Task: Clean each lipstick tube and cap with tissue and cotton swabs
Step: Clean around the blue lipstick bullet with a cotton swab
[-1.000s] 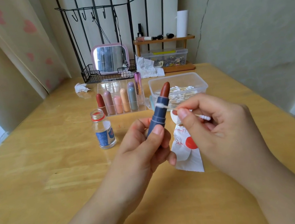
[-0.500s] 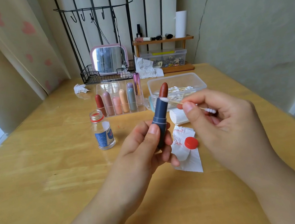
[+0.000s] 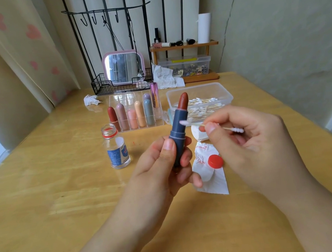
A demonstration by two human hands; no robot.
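Beyond the left hand, six capped lipsticks wait in their clear organizer, seemingly untouched. That hand grips the uncapped blue lipstick tube upright. The right hand pinches a cotton swab, its tip touching the tube's side: cleaning looks barely begun.

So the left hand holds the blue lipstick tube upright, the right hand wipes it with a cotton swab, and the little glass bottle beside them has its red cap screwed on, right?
Not quite: the little glass bottle is open. Its red cap lies on the tissue, as the head view shows. The left hand does hold the blue lipstick tube upright, and the right hand holds the cotton swab to it.
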